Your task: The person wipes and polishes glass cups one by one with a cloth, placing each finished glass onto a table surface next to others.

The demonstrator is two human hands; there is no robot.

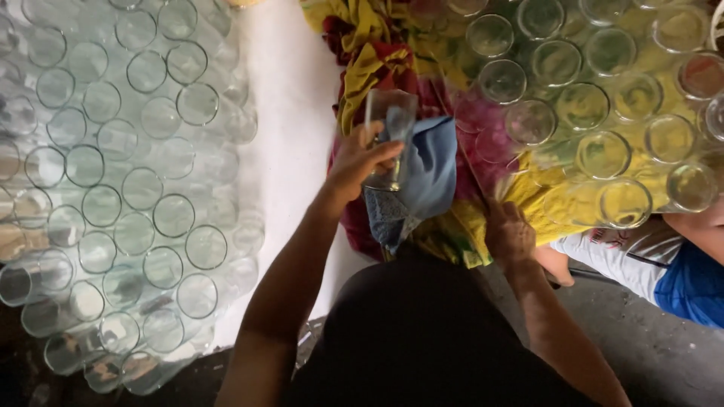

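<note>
Left hand (360,162) holds a glass (388,136) above the white gap (286,151) between glass rows.

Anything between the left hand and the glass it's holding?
Nothing visible. The left hand grips the clear glass directly, fingers bare on its side. The blue cloth lies against the glass's far side, not under the fingers. The right hand is apart, on the colourful fabric.
</note>
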